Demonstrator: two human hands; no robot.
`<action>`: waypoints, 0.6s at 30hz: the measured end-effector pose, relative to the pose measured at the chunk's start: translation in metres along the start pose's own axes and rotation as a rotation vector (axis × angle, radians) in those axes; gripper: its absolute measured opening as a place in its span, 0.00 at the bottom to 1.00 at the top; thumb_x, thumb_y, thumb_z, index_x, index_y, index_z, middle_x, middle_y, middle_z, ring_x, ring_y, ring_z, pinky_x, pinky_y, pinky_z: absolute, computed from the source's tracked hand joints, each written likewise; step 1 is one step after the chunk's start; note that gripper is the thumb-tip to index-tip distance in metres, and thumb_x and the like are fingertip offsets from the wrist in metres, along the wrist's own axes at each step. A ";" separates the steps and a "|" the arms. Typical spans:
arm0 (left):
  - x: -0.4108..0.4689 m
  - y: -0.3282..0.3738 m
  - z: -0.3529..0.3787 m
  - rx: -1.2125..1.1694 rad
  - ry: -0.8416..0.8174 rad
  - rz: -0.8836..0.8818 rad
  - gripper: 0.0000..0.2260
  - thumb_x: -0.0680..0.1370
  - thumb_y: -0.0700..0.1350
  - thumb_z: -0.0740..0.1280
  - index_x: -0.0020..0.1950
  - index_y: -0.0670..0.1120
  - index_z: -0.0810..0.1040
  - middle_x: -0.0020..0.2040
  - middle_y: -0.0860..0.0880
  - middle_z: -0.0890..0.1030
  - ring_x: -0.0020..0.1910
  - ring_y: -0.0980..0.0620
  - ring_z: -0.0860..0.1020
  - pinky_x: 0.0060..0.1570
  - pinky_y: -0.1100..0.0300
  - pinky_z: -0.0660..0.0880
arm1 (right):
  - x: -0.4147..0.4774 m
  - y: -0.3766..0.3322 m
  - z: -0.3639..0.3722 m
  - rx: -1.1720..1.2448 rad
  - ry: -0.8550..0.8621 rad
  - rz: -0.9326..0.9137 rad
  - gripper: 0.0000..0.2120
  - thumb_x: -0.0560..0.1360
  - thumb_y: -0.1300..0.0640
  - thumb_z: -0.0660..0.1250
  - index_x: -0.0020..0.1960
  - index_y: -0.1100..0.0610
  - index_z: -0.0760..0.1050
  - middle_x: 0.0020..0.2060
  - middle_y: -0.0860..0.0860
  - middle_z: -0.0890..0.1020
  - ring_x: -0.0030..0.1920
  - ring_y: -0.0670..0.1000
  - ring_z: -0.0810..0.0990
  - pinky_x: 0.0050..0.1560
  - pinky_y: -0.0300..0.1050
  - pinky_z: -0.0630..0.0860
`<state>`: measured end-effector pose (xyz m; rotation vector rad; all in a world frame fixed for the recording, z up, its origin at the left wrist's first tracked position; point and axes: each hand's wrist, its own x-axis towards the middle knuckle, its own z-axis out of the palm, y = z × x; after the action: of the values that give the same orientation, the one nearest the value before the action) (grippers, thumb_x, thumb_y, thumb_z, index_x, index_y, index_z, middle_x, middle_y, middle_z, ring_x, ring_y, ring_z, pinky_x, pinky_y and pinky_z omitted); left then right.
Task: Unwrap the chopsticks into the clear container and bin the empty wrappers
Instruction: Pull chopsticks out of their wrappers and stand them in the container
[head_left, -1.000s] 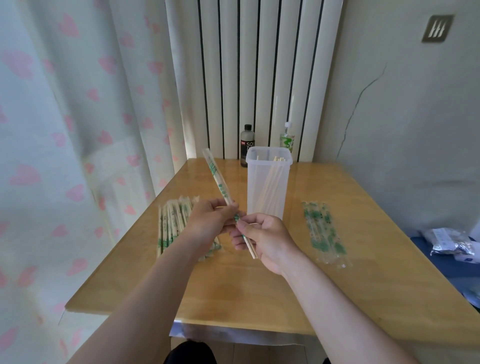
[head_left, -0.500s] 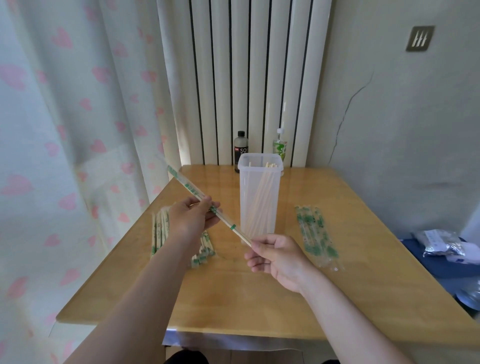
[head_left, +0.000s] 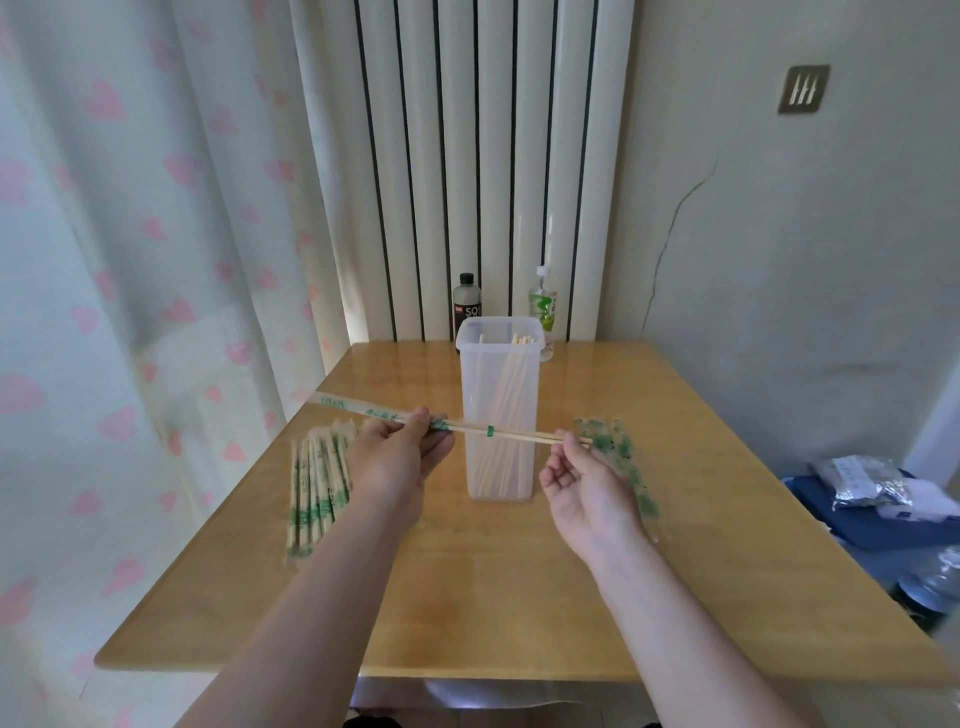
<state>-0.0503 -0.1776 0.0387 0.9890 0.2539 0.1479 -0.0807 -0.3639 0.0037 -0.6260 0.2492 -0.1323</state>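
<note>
My left hand (head_left: 400, 457) pinches a clear green-printed wrapper (head_left: 358, 408) that sticks out to the left. My right hand (head_left: 584, 475) pinches the bare end of a pair of chopsticks (head_left: 511, 435) half drawn out of that wrapper. The pair lies level in the air in front of the tall clear container (head_left: 500, 410), which stands mid-table with several bare chopsticks leaning inside. A pile of wrapped chopsticks (head_left: 317, 483) lies on the table to the left. Empty wrappers (head_left: 623, 457) lie to the right, partly behind my right hand.
The wooden table (head_left: 493, 587) stands against a radiator. A dark bottle (head_left: 466, 306) and a clear bottle with a green label (head_left: 544, 306) stand at its back edge. A curtain hangs on the left. Bags and bottles (head_left: 872, 488) lie beyond the table's right edge.
My hands have drawn apart: the right pulled the chopsticks out to the right, the left kept the wrapper. The pair swung from steeply tilted to level.
</note>
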 end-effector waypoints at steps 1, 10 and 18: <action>0.000 0.002 0.001 0.011 0.002 0.017 0.05 0.80 0.37 0.68 0.53 0.35 0.77 0.47 0.38 0.85 0.44 0.45 0.85 0.44 0.55 0.82 | 0.002 -0.002 -0.001 -0.025 0.044 -0.031 0.04 0.80 0.65 0.67 0.52 0.64 0.80 0.34 0.52 0.79 0.36 0.48 0.76 0.42 0.42 0.75; 0.002 0.040 -0.001 0.158 0.060 0.181 0.04 0.80 0.39 0.69 0.52 0.38 0.78 0.44 0.41 0.84 0.36 0.50 0.82 0.37 0.59 0.80 | 0.007 -0.061 -0.021 -0.094 0.227 -0.231 0.03 0.82 0.68 0.63 0.49 0.66 0.73 0.45 0.63 0.80 0.45 0.59 0.82 0.46 0.51 0.81; -0.007 0.043 0.028 0.461 -0.151 0.332 0.08 0.80 0.43 0.69 0.45 0.40 0.79 0.35 0.45 0.83 0.31 0.49 0.77 0.35 0.56 0.77 | 0.005 -0.123 0.039 -0.165 0.091 -0.475 0.06 0.82 0.67 0.64 0.46 0.64 0.75 0.39 0.59 0.80 0.40 0.56 0.84 0.44 0.48 0.85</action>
<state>-0.0499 -0.1787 0.0904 1.4910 -0.0220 0.3249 -0.0708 -0.4420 0.1065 -0.8366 0.1967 -0.6026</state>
